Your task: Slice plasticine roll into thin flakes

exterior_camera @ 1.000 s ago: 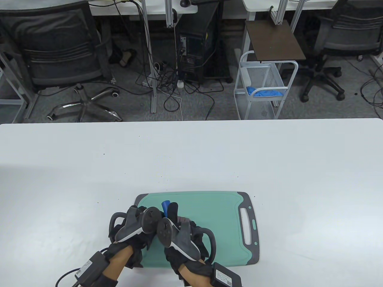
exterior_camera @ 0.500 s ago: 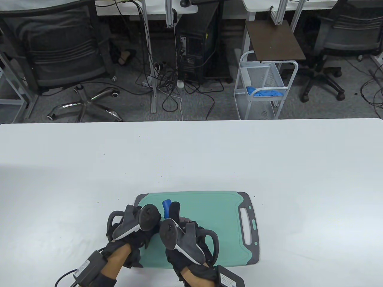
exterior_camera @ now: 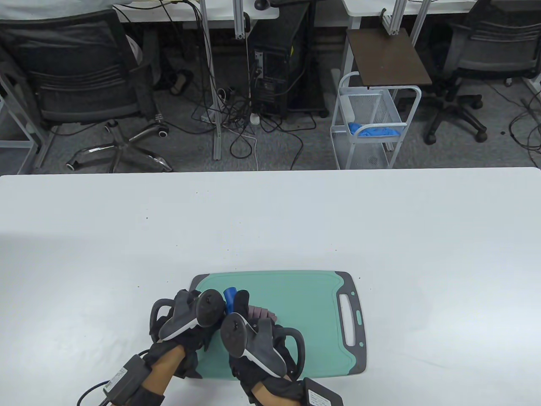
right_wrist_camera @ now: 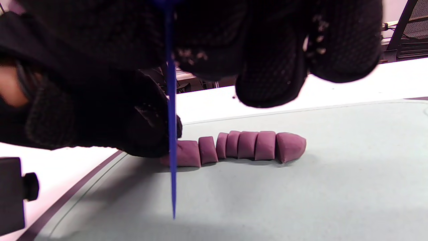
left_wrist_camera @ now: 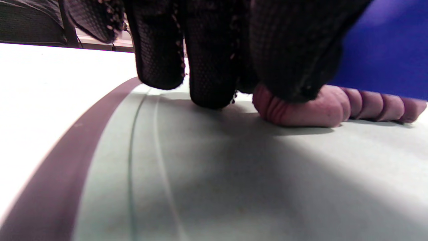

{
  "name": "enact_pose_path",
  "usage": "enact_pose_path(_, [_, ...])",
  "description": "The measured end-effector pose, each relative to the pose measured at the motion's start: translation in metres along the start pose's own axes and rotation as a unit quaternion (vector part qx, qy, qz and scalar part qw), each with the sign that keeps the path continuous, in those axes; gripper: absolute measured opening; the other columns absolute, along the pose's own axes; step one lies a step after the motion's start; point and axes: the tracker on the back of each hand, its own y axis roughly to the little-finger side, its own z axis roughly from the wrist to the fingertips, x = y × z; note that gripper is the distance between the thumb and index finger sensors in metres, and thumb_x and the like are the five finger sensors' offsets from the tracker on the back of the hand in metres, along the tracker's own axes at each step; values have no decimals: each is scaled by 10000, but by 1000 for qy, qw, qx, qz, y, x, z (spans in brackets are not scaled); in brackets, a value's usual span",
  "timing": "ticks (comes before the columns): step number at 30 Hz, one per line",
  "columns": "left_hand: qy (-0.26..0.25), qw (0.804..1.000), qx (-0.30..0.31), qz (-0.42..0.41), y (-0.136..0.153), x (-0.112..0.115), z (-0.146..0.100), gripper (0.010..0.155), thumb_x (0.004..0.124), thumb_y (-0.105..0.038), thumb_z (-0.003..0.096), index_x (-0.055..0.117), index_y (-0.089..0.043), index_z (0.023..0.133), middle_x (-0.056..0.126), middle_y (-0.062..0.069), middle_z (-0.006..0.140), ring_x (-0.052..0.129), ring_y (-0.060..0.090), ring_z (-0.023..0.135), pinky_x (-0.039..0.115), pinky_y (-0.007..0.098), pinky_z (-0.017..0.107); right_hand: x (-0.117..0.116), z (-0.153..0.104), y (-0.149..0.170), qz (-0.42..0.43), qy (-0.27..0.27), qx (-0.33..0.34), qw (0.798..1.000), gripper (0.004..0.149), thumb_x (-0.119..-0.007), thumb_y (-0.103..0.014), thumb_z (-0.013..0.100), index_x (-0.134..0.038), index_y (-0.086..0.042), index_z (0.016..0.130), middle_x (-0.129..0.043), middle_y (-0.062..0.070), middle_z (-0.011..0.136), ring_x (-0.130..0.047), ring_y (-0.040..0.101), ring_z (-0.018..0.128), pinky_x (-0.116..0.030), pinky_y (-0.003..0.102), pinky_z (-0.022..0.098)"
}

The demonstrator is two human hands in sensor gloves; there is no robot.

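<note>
A purple plasticine roll (right_wrist_camera: 187, 154) lies on the teal cutting board (exterior_camera: 312, 304); several cut slices (right_wrist_camera: 247, 144) lie in a row at its right end and also show in the table view (exterior_camera: 260, 313). My left hand (exterior_camera: 190, 321) presses the uncut left end of the roll (left_wrist_camera: 301, 108) with its fingertips (left_wrist_camera: 214, 90). My right hand (exterior_camera: 249, 334) grips a blue plastic knife (right_wrist_camera: 171, 134), blade upright and edge-on, close beside the left fingers. The blade also shows blue in the left wrist view (left_wrist_camera: 384, 50) and its tip in the table view (exterior_camera: 230, 293).
The board's grey rim and handle slot (exterior_camera: 350, 317) point right. The white table (exterior_camera: 380, 228) stretches around the board. Office chairs, a wire cart and cables stand on the floor beyond the far edge.
My right hand and the knife have shifted slightly left along the roll, uncovering the cut slices to their right. The left hand has stayed on the roll.
</note>
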Motion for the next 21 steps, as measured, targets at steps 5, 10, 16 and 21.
enact_pose_path(5, [-1, 1000, -1, -3, 1, 0, 0, 498, 945, -477, 284, 951, -332, 760, 1043, -78, 788, 954, 320, 880, 680, 592, 712, -1, 0, -1, -10, 6, 0, 1000, 846, -815, -363, 457, -257, -135, 1052, -910, 72, 460, -947, 375, 523, -776, 616, 461])
enact_pose_path(10, [-2, 1000, -3, -9, 2, 0, 0, 477, 944, -476, 292, 963, -328, 745, 1055, -79, 770, 955, 319, 879, 682, 591, 711, -4, 0, -3, -20, 12, 0, 1000, 847, -813, -364, 457, -253, -136, 1051, -909, 70, 460, -948, 374, 520, -776, 615, 461])
enact_pose_path(16, [-3, 1000, -3, -8, 2, 0, 0, 473, 944, -475, 292, 971, -316, 738, 1052, -77, 767, 957, 315, 878, 684, 589, 712, -7, 2, -4, -28, 17, -2, 999, 848, -808, -365, 458, -248, -131, 1050, -908, 68, 459, -949, 371, 518, -778, 614, 459])
enact_pose_path(21, [-3, 1000, -3, -8, 2, -1, 0, 472, 945, -476, 293, 974, -312, 734, 1054, -75, 760, 959, 313, 876, 685, 588, 712, -9, 3, -5, -34, 20, -3, 999, 849, -806, -366, 459, -244, -127, 1050, -907, 67, 459, -949, 371, 516, -779, 614, 458])
